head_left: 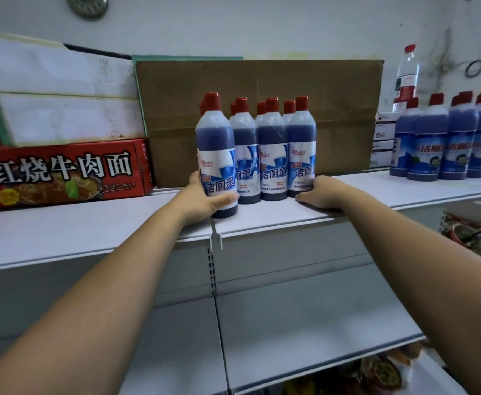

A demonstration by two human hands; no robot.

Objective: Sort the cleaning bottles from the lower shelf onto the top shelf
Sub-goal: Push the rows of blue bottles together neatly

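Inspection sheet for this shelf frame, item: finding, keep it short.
Surface: white top shelf, two panels joined mid-frame.
Job's things: blue red-capped bottles clustered centre; second group at right.
Clutter: red noodle box, white cartons, brown carton, clear water bottle, small white boxes.
Grippers: left hand grips the front-left bottle; right hand rests flat on the shelf by the front-right bottle.
Cables: black loop on the wall, right.
Surroundings: white wall; lower shelf below.

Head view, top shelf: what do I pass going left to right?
Red noodle box → left hand gripping the leftmost blue bottle → rest of that bottle cluster → right hand at the cluster's right end → small white boxes → second group of blue bottles.
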